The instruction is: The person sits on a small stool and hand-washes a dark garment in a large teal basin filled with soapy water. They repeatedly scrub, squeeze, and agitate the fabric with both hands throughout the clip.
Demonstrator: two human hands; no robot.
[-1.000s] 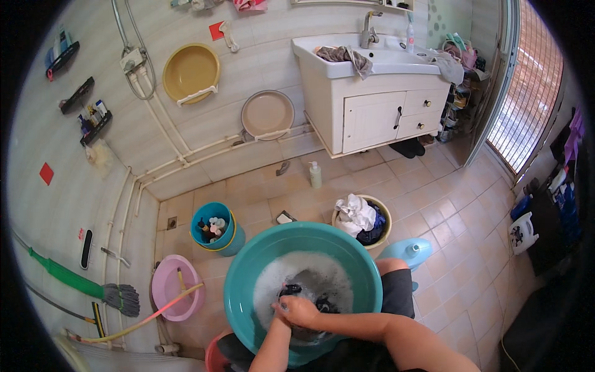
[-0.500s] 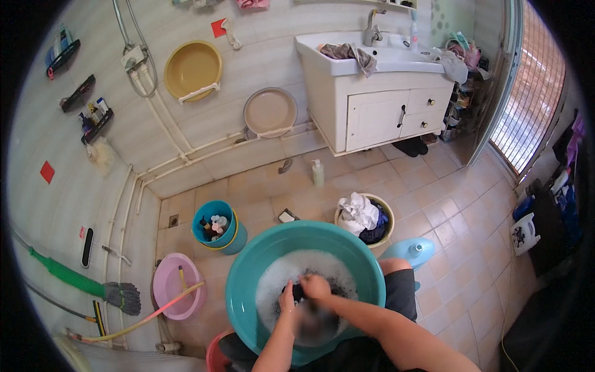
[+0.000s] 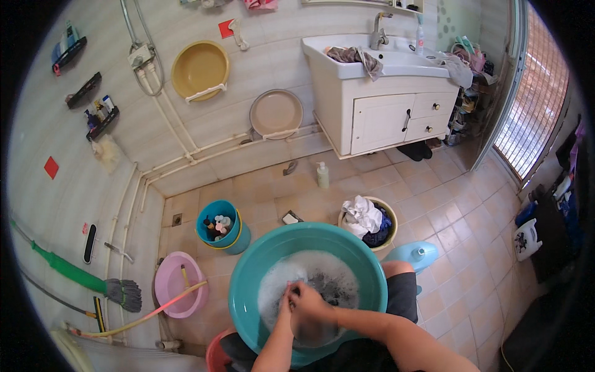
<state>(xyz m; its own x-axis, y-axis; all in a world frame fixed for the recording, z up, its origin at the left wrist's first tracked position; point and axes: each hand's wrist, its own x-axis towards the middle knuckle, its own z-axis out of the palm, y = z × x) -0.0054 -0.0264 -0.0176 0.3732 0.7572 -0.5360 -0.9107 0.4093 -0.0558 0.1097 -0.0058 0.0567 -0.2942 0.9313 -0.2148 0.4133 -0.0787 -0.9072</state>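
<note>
Both hands meet over the teal basin [image 3: 248, 285], which sits on the tiled floor [image 3: 446, 204] right in front of the person's knees; the left hand [image 3: 287, 304] and right hand [image 3: 310, 305] are pressed together, fingers curled around a dark cloth [image 3: 331, 286] that lies half sunk in foamy water [image 3: 279, 285]; how firmly each hand closes on it cannot be told, as they overlap; behind the basin, touching its far rim, stands a yellow tub [image 3: 389, 214] heaped with white and dark laundry [image 3: 362, 214]; to its left a small blue bucket [image 3: 235, 239] holds bottles; a pink basin [image 3: 170, 288] lies further left with a broom [image 3: 80, 279] beside it; a pale blue bottle [image 3: 412, 255] lies at the right knee; a white sink cabinet [image 3: 384, 118] stands against the far wall.
</note>
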